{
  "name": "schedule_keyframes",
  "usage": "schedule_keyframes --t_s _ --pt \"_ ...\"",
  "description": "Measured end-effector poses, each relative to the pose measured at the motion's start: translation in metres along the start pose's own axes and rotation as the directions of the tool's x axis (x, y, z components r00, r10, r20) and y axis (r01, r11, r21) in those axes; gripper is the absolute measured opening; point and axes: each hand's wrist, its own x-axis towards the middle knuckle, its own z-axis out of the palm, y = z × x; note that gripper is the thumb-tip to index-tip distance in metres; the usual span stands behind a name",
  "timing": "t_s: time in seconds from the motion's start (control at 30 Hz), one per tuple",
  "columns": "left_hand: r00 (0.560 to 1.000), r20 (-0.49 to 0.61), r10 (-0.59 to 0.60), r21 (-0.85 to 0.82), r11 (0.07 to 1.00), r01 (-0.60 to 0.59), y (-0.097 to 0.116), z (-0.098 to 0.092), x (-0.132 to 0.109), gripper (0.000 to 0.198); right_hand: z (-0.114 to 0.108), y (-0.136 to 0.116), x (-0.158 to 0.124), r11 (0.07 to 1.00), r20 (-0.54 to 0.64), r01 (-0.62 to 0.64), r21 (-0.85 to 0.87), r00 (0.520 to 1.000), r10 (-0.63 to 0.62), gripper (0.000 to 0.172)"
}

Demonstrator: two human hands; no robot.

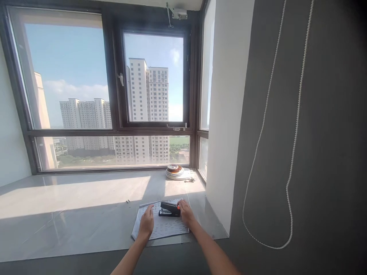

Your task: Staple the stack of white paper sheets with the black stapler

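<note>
Grey glossy window ledge (71, 229), partly sunlit. On it: printed paper sheets (163, 227) near front edge; stack of round discs (175, 172) by the window; two small pale bits (127, 201) mid-ledge.

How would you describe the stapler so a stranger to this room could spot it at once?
Below the window runs a wide grey sill; near its right end lies a printed sheet. At the sheet's far edge sits the stapler, black with a red tip, the only dark thing there.

Left hand (147, 222): flat on the printed sheets (162, 226), fingers spread.
Right hand (185, 213): on the rear end of the black stapler (169, 209).
Stapler: lies on the sheets' top edge.
Sill (71, 214): sunlit grey stone.
Plates (175, 172): stacked near the window corner.
</note>
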Motion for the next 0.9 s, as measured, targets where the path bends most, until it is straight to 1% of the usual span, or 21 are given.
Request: schedule_keyframes --t_s 0.1,0.2,0.33,0.5,0.6,0.7,0.8,0.9 --pt "0.999 -0.044 -0.023 -0.001 1.000 0.023 -0.0059 0.0025 0.0034 0.059 0.0023 0.0036 0.0007 0.999 0.024 0.037 -0.011 0.999 -0.037 0.041" --pt "0.998 -0.044 -0.043 -0.028 0.999 0.042 -0.0105 0.0053 0.0050 0.063 0.0035 0.0057 0.0007 0.997 0.042 0.073 -0.015 0.996 -0.073 0.038" --pt "0.999 -0.032 -0.042 -0.061 0.997 0.040 -0.0116 0.0065 0.0035 0.063 0.0041 0.0048 -0.0001 0.999 0.045 0.036 -0.032 0.998 -0.035 0.034" --pt "0.997 -0.035 -0.067 -0.108 0.992 0.063 -0.0112 0.0049 0.0030 0.060 0.0028 0.0032 0.0005 0.999 0.055 0.001 -0.040 0.998 0.001 0.036" --pt "0.997 -0.028 -0.066 -0.160 0.985 0.061 -0.0094 0.0032 0.0016 0.055 0.0019 0.0038 0.0010 0.998 0.066 -0.001 -0.064 0.998 0.005 0.036" --pt "0.995 -0.031 -0.090 -0.220 0.972 0.081 -0.0057 0.0014 -0.0017 0.053 0.0018 0.0051 0.0017 0.997 0.086 -0.009 -0.076 0.996 0.016 0.036" --pt "0.998 -0.033 -0.053 -0.242 0.969 0.043 -0.0042 0.0011 -0.0037 0.064 0.0020 0.0064 0.0029 0.996 0.090 -0.029 -0.082 0.995 0.037 0.034" --pt "1.000 -0.029 -0.011 -0.219 0.976 0.004 -0.0068 0.0022 -0.0025 0.073 0.0001 0.0061 0.0034 0.996 0.092 -0.032 -0.078 0.995 0.039 0.033"
